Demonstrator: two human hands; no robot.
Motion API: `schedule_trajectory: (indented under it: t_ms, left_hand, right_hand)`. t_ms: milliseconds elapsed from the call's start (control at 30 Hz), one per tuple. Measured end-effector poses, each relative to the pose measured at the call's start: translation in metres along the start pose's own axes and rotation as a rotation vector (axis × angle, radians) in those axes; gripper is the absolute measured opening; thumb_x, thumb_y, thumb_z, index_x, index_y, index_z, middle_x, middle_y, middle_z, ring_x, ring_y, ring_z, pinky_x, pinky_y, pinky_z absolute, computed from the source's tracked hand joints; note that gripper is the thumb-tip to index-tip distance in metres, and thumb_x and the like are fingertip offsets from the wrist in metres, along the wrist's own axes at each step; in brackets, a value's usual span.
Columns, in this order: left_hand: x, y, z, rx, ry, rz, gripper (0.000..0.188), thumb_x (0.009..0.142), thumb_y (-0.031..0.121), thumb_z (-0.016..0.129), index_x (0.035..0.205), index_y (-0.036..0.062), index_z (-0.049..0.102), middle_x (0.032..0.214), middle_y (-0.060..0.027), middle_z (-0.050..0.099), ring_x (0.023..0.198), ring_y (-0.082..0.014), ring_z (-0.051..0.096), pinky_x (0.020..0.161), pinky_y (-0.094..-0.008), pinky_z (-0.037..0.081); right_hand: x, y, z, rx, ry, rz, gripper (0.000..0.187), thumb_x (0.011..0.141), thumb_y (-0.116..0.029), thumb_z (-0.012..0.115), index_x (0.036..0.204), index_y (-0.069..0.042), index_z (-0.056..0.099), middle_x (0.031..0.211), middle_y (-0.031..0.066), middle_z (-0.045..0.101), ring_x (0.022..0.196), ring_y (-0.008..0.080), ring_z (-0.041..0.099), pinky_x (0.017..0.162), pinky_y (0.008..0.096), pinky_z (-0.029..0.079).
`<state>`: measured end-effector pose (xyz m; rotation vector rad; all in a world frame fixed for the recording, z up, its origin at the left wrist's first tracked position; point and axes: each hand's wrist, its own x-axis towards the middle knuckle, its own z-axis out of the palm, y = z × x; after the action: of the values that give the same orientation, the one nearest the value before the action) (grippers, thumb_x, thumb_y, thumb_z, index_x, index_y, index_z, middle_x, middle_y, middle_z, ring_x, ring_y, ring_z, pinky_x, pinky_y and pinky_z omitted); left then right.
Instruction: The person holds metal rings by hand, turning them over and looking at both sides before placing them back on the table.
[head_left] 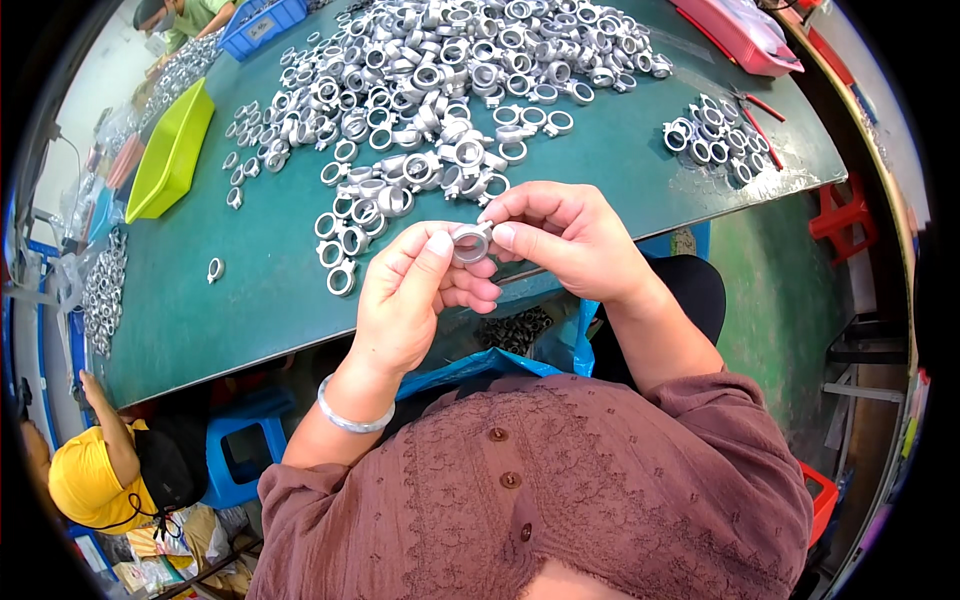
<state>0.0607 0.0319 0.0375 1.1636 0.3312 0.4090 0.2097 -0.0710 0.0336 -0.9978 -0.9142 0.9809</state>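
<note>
Two grips hold a gray ring

The ring [481, 236] looks like dull, silver-gray metal. It is round, with a thick rim, a big hole and a small tab sticking out. Its hole faces mostly up. The tab points far and right, so the long way of the ring runs from near left to far right. The ring is held up by the near edge of the green counter [270, 310], between the two hands. The left grip [405, 285] pinches its left side with thumb and fingers. The right grip [575, 240] pinches by the tab. A big pile of rings [425, 76] lies farther away.
</note>
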Motion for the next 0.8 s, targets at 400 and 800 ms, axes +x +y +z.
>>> schedule_trajectory:
  t_ms: [400, 800]
  left_hand:
    - [-0.0017, -0.0008, 0.0019, -0.079, -0.082, -0.081, 0.016, 0.091, 0.015, 0.046, 0.098, 0.0013, 0.049, 0.089, -0.0147, 0.062, 0.073, -0.018, 0.064, 0.064, -0.0278, 0.054]
    - [0.0001, -0.003, 0.001, -0.147, -0.058, -0.105, 0.02, 0.086, 0.009, 0.055, 0.102, 0.0021, 0.046, 0.089, -0.0119, 0.061, 0.075, -0.017, 0.062, 0.067, -0.0286, 0.053]
  right_hand:
    - [0.0018, 0.0013, -0.0015, -0.079, 0.035, -0.015, 0.014, 0.084, -0.004, 0.055, 0.094, 0.003, 0.06, 0.083, 0.0041, 0.062, 0.076, 0.0075, 0.057, 0.069, 0.0216, 0.047]
    - [0.0023, 0.0039, -0.0042, -0.054, 0.028, -0.025, 0.014, 0.084, -0.005, 0.056, 0.094, 0.003, 0.061, 0.082, 0.0034, 0.062, 0.075, 0.0068, 0.056, 0.069, 0.0215, 0.047]
